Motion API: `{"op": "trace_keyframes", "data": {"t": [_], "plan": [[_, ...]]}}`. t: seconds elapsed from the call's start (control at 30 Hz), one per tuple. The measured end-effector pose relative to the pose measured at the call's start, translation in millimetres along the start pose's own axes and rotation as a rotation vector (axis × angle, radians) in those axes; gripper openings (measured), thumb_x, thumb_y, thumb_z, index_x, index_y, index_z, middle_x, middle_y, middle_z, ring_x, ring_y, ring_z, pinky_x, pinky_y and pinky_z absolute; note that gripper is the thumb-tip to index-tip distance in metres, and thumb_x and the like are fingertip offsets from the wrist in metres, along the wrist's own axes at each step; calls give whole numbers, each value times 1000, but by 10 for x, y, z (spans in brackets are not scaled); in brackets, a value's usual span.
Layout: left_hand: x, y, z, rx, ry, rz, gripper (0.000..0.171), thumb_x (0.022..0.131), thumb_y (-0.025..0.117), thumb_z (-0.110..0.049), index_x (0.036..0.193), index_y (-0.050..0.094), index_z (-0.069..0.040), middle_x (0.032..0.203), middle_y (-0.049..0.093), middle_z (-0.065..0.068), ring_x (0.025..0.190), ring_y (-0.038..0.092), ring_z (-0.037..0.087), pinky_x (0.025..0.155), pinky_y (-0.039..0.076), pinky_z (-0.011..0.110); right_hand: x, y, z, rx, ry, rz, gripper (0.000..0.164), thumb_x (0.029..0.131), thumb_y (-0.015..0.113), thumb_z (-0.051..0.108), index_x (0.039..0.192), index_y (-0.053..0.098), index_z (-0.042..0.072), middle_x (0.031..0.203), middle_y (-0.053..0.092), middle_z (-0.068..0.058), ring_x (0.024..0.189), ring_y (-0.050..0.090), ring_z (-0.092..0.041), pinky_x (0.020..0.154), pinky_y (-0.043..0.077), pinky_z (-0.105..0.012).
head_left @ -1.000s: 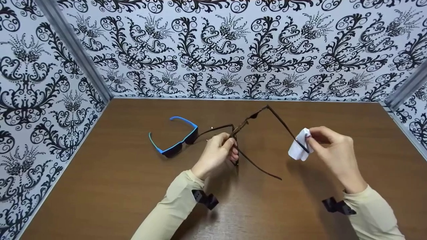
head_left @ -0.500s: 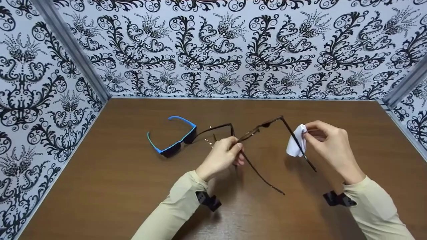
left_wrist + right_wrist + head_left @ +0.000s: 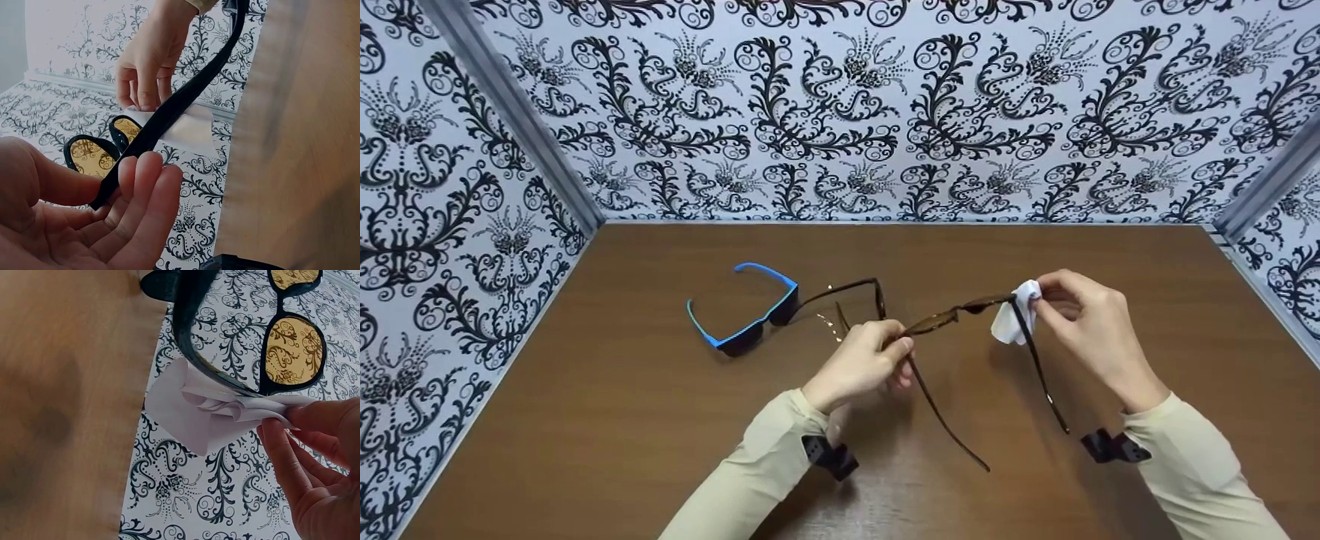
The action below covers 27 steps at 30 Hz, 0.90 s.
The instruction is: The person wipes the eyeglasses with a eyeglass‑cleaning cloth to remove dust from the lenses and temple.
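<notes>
My left hand (image 3: 861,366) pinches a pair of glasses (image 3: 934,323) at its near hinge corner, between thumb and fingers. The glasses have a dark frame and amber lenses (image 3: 295,352), and both temples are unfolded. My right hand (image 3: 1089,330) pinches a crumpled white cloth (image 3: 1009,325) at the opposite hinge corner, where the cloth lies against the frame. In the right wrist view the cloth (image 3: 188,405) bunches under that corner, with a loose flap hanging away from the fingers. The glasses are held above the brown table (image 3: 660,450).
Blue-framed sunglasses (image 3: 756,324) with dark lenses lie on the table left of my left hand. Another dark-framed pair of glasses (image 3: 847,286) lies beside them, partly hidden behind that hand. Patterned panels (image 3: 840,112) stand at the back and sides.
The far end of the held glasses has swung down and toward the right. The cloth has shifted along the temple from near its tip to the hinge corner. Both sunglasses and other glasses stay put.
</notes>
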<state>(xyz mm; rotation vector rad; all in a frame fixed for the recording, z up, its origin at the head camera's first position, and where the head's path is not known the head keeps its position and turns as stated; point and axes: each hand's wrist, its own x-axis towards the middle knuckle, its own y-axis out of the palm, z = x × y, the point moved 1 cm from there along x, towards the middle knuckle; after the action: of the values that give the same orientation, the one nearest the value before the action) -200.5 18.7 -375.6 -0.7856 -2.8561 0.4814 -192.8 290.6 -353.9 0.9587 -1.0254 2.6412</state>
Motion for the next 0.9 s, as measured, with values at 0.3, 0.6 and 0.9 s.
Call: {"op": "trace_keyframes", "data": {"t": [0.3, 0.6, 0.9], "plan": [[2, -37, 9, -53, -19, -8, 18, 98, 48, -1, 87, 58, 9, 65, 65, 15, 64, 67, 41, 49, 54, 38, -168, 42, -53, -10, -6, 36, 21, 75, 67, -20, 91, 65, -7, 88, 68, -11, 79, 65, -7, 68, 51, -12], [18, -88, -3, -98, -5, -74, 15, 97, 48, 1, 86, 57, 5, 65, 65, 14, 61, 68, 29, 58, 56, 45, -335, 38, -11, -34, -52, 68, 26, 71, 68, -23, 90, 65, -6, 87, 66, -9, 78, 66, -16, 70, 52, -15], [23, -137, 8, -124, -3, -111, 16, 98, 47, 1, 90, 59, 7, 68, 66, 18, 63, 69, 29, 61, 57, 42, -453, -16, 71, -45, -119, 105, 30, 67, 69, -23, 89, 65, -3, 86, 66, -3, 75, 66, -14, 68, 51, -14]]}}
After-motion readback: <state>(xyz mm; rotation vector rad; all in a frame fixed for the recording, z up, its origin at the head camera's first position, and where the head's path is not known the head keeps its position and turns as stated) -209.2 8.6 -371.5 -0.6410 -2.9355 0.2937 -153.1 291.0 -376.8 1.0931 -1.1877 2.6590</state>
